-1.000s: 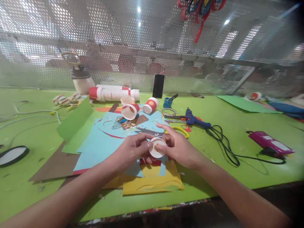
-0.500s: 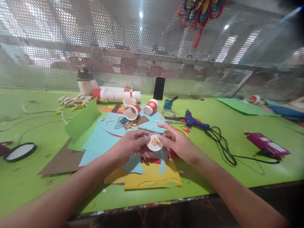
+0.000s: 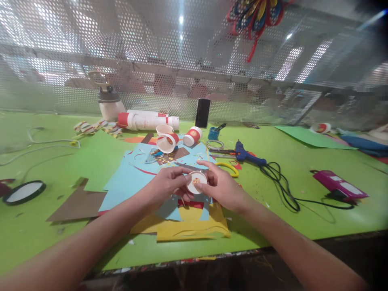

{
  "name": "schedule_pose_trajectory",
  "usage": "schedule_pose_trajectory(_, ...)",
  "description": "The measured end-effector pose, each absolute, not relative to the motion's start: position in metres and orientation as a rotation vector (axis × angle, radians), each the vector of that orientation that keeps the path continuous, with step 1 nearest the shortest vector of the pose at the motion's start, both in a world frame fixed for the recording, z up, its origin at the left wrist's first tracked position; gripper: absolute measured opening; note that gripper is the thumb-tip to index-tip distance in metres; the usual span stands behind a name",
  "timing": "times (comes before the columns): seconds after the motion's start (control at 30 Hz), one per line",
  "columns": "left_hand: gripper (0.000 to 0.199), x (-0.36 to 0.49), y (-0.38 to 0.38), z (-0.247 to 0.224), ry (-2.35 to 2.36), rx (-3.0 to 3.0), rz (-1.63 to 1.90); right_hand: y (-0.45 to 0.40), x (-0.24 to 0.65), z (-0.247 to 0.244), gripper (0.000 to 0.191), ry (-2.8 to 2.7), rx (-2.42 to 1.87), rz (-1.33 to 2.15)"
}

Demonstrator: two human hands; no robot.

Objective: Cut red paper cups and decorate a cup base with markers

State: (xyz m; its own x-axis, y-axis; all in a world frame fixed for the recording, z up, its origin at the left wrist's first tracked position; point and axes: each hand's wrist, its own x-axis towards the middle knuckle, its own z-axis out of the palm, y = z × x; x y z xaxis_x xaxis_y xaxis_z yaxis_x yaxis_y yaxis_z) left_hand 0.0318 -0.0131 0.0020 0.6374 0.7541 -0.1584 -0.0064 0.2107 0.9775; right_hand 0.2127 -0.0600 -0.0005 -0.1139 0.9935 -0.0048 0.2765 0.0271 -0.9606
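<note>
Over the middle of the paper pile, my left hand and my right hand hold a small round white paper piece between them. It has a raised rim, like a cup bottom, and bears a red and gold symbol. My left fingers and thumb pinch its left edge. My right thumb lies across its face at the lower right, with the index finger stretched beyond the far edge. Scissors with yellow handles lie just behind my right hand. Under the hands are light blue sheets and yellow sheets.
Cut paper cups lie beyond the hands, near a phone propped upright and a blue jar. A blue glue gun with a black cord lies right. Stacked cups lie at the back; green paper is at left.
My right thumb has slid inward over the face of the round paper piece, covering part of the symbol. The green sheet at left has dropped flatter onto the table.
</note>
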Motion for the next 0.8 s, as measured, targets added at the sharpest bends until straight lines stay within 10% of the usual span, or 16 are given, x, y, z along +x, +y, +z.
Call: schedule_pose_trajectory(0.8,0.041,0.0314,-0.0078,-0.0066,0.682,1.226,0.610,-0.0561,0.2222,-0.0021,0.054,-1.458,-1.319,1.124)
